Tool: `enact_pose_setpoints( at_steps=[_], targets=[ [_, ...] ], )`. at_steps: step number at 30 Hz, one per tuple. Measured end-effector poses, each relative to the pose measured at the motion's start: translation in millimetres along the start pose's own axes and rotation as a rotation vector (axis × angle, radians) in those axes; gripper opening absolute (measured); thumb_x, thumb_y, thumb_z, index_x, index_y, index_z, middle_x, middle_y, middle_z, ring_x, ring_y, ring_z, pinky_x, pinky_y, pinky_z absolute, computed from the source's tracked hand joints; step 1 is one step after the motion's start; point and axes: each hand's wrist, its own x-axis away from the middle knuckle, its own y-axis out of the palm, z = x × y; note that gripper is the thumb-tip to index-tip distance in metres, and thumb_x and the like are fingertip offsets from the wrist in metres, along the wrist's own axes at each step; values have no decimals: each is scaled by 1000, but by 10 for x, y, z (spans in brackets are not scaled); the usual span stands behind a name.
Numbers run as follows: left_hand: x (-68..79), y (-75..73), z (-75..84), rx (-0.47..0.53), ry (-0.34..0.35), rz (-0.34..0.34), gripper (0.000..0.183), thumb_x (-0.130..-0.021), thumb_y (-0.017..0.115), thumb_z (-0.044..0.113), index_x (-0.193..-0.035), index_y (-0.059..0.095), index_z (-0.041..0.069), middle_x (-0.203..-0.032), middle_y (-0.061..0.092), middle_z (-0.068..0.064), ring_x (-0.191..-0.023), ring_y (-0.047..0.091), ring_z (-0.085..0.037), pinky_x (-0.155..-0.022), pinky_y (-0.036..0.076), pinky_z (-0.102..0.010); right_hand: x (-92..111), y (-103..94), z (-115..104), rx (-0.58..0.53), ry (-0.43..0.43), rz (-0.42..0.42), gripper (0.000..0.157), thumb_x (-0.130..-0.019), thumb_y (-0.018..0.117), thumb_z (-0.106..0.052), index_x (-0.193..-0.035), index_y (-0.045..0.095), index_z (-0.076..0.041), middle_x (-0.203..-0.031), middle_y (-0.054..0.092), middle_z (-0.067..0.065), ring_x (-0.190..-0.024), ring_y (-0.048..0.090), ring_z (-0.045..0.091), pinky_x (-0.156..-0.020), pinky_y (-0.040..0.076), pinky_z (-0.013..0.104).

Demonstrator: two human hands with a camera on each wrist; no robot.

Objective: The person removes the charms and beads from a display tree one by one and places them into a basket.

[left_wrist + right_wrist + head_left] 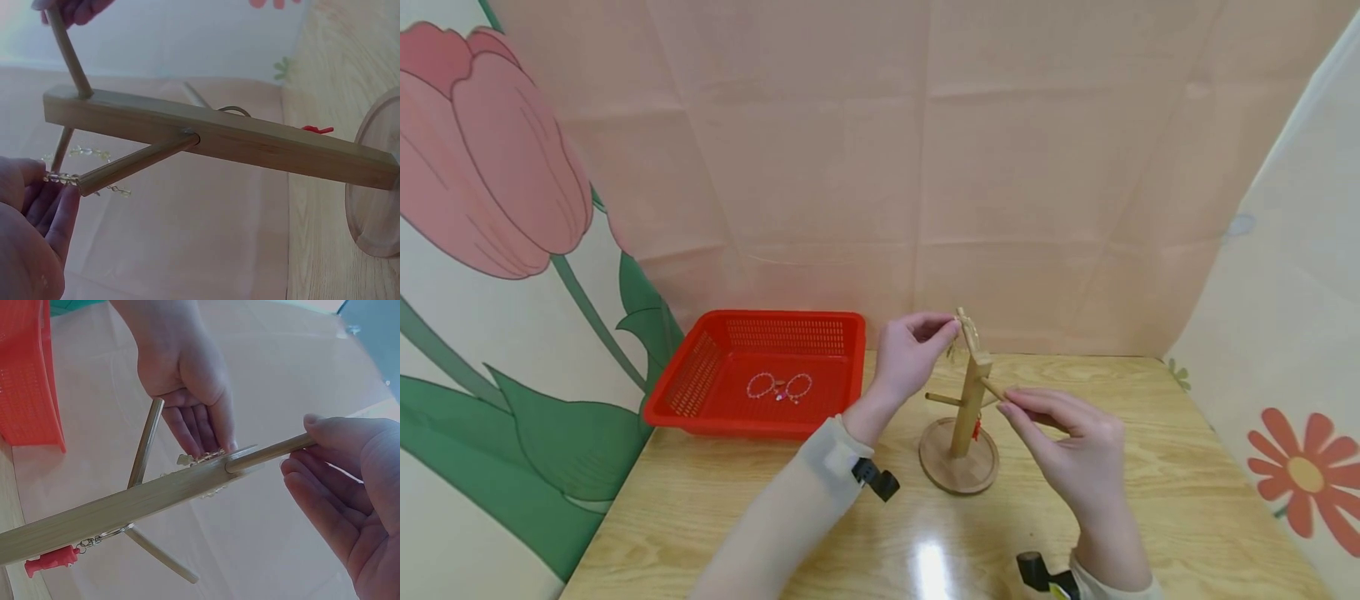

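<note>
A wooden peg stand (962,417) rises from a round base on the table, its post ringed by several pegs. My left hand (906,354) pinches a bracelet of clear yellowish beads (62,179) that hangs around an upper peg. On the other side, my right hand (1075,442) pinches the end of another upper peg (272,454) between thumb and fingers. A red charm (51,560) on a metal ring hangs from a lower peg. In the right wrist view, the post partly hides the beads.
To the left of the stand, a red plastic basket (730,430) stands on the wooden table (865,542). Two beaded bracelets (810,383) with small charms lie in it. Behind the table hangs a pink cloth (850,167).
</note>
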Motion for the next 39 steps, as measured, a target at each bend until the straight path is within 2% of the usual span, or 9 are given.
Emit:
enact_pose_setpoints(
  at_steps=[5, 11, 17, 22, 25, 30, 32, 39],
  targets=[
    [-39, -2, -2, 34, -10, 22, 16, -98, 81, 16, -110, 84, 5, -96, 80, 0, -87, 74, -20, -76, 62, -29, 2, -7, -2, 15, 6, -8, 29, -72, 88, 18, -97, 83, 3, -92, 80, 18, -87, 76, 3, -76, 59, 15],
    [-79, -7, 6, 60, -18, 35, 16, -97, 82, 16, -108, 84, 4, -96, 81, 0, -86, 73, -14, -76, 61, -29, -26, -3, -34, 21, 14, -10, 29, -71, 87, 20, -96, 83, 4, -91, 79, 19, -87, 76, 1, -72, 59, 15],
    [-118, -18, 13, 85, -39, 46, 16, -97, 82, 16, -109, 83, 4, -96, 80, 0, -86, 73, -14, -76, 61, -28, -24, -6, -52, 19, 13, -5, 32, -68, 85, 24, -94, 82, 6, -90, 79, 20, -86, 76, 1, -71, 58, 14],
    [-134, -29, 27, 93, -31, 68, 15, -97, 82, 16, -108, 84, 5, -96, 81, -2, -87, 74, -16, -77, 62, -29, -25, -12, -34, 23, 11, -10, 31, -70, 86, 22, -95, 83, 5, -91, 79, 19, -87, 76, 1, -71, 58, 14],
    [-134, -36, 38, 89, -32, 79, 15, -98, 82, 18, -107, 84, 7, -96, 81, -1, -87, 75, -17, -79, 63, -32, -29, -11, -25, 21, 5, -7, 29, -71, 86, 21, -96, 83, 5, -91, 79, 19, -86, 76, 2, -72, 58, 14],
    [-136, -46, 46, 111, -30, 95, 15, -98, 82, 19, -108, 84, 7, -96, 81, -1, -89, 76, -23, -84, 64, -46, -28, -11, -23, 17, 3, -7, 29, -71, 86, 21, -95, 82, 5, -91, 79, 19, -87, 76, 2, -73, 58, 14],
    [-135, -50, 43, 118, -31, 100, 16, -98, 82, 19, -108, 84, 7, -96, 81, -1, -90, 76, -24, -85, 63, -48, -27, -11, -25, 15, 3, -9, 29, -71, 86, 21, -95, 82, 5, -91, 79, 19, -87, 76, 2, -73, 58, 14],
    [-139, -58, 20, 118, -38, 115, 17, -98, 81, 16, -111, 83, 5, -98, 81, -1, -91, 76, -22, -85, 64, -40, -19, -19, -25, 18, 4, -7, 31, -69, 86, 23, -95, 82, 5, -90, 79, 20, -88, 76, 1, -74, 58, 14]
  ],
)
